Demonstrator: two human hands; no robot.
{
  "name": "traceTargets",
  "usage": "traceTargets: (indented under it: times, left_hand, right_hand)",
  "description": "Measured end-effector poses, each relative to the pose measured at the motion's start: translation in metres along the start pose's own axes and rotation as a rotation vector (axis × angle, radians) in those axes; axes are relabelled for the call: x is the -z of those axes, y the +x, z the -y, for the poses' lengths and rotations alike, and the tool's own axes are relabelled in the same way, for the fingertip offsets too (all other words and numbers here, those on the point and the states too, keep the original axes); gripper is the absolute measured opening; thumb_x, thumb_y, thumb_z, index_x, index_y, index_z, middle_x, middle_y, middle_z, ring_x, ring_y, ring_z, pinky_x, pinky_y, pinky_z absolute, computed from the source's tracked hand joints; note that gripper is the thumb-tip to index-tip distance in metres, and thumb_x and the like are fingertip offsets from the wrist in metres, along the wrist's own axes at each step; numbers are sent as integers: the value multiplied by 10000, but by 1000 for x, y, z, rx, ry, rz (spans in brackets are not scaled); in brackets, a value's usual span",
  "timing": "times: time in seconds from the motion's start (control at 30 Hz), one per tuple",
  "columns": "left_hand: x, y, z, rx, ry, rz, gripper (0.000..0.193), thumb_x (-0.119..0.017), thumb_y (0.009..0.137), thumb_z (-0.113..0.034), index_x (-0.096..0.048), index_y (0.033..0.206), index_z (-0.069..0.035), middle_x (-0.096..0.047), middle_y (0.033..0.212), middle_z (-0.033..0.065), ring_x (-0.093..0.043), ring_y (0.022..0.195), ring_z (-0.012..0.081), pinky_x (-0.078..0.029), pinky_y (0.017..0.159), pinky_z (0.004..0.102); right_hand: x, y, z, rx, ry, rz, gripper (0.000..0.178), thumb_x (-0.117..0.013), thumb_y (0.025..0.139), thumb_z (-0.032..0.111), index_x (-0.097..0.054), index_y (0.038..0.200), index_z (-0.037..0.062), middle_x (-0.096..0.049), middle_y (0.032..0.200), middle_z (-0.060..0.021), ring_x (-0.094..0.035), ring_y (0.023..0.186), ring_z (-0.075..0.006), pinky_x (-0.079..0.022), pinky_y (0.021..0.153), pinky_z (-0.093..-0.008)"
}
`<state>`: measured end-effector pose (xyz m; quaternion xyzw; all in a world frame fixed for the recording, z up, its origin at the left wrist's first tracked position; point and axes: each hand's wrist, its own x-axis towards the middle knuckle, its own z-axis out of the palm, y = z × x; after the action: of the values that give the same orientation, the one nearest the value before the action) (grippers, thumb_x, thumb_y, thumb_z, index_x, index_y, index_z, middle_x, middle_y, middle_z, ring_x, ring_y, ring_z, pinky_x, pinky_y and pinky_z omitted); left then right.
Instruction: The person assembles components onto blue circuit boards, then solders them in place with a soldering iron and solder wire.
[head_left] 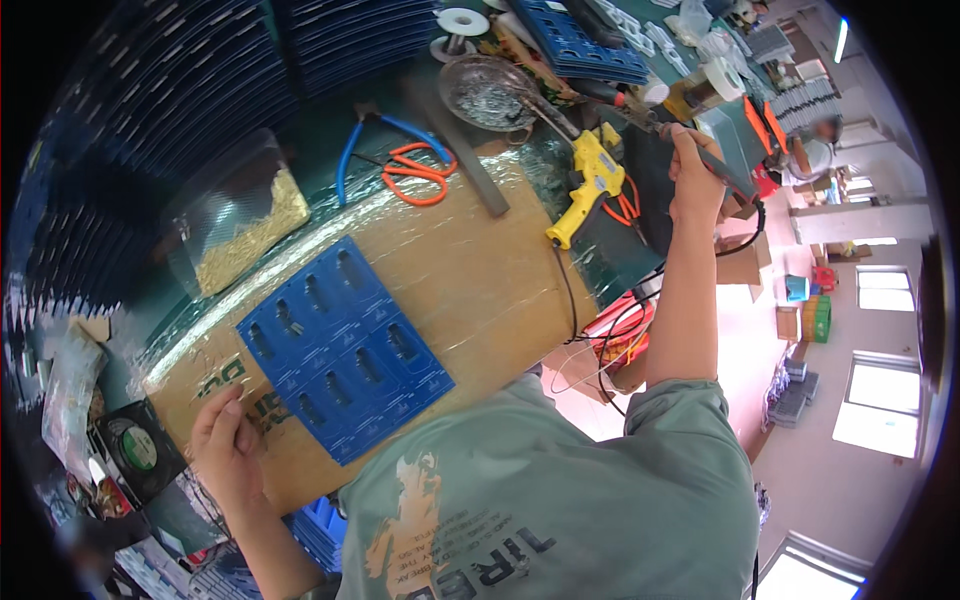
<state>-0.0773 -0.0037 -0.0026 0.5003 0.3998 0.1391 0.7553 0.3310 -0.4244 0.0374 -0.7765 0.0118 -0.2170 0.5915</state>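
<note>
Black soldering iron (700, 150) tip pointing upper-left.

A factory workshop is showing here: a cluttered bench (480, 290) is carrying pliers (372, 135), scissors (420, 172), a glue gun (590, 185) and blue trays (345, 345), while stacked trays (180, 90) are piling up far left and crates (815, 315) are standing on the floor, right.

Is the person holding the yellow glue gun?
No, the yellow glue gun lies on the bench, while the right hand grips a dark soldering iron.
</note>
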Motion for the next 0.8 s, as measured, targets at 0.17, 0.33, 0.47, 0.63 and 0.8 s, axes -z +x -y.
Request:
traceTargets:
  times: [0.17,0.33,0.47,0.63,0.8]
  left_hand:
    - [-13,-1,1,20,-55,26,214,-614,915,-66,-669,1065,77,-517,685,4,-435,580,82,-322,494,229]
    - [-18,-8,-1,48,-22,39,267,-626,927,-115,-662,1105,81,-517,690,13,-459,598,84,-332,497,230]
    - [-35,-9,-1,54,49,-4,349,-614,940,-134,-627,1213,84,-591,797,41,-566,689,113,-460,571,240]
    - [-39,-13,3,30,247,-47,398,-607,943,-147,-605,1274,74,-653,946,71,-625,796,138,-544,696,261]
    - [-43,-18,1,48,291,17,447,-630,933,-166,-585,1316,60,-663,1031,85,-622,823,131,-542,711,258]
  right_hand:
    - [6,2,-26,-551,511,130,281,-759,882,193,-655,1121,88,-517,775,19,-395,552,-43,-287,439,-175]
    - [5,-25,-10,-662,612,165,268,-710,917,218,-634,1100,38,-521,766,8,-396,564,-50,-283,456,-185]
    - [-14,-82,16,-566,353,476,316,-603,966,259,-607,1158,8,-488,763,28,-386,575,-59,-284,490,-205]
    - [-63,-166,49,-690,185,1057,334,-598,964,245,-630,1197,8,-571,811,9,-540,662,-64,-422,550,-204]
    - [-96,-206,59,-668,76,1324,438,-643,959,271,-588,1305,8,-634,924,-30,-594,753,-92,-504,618,-241]
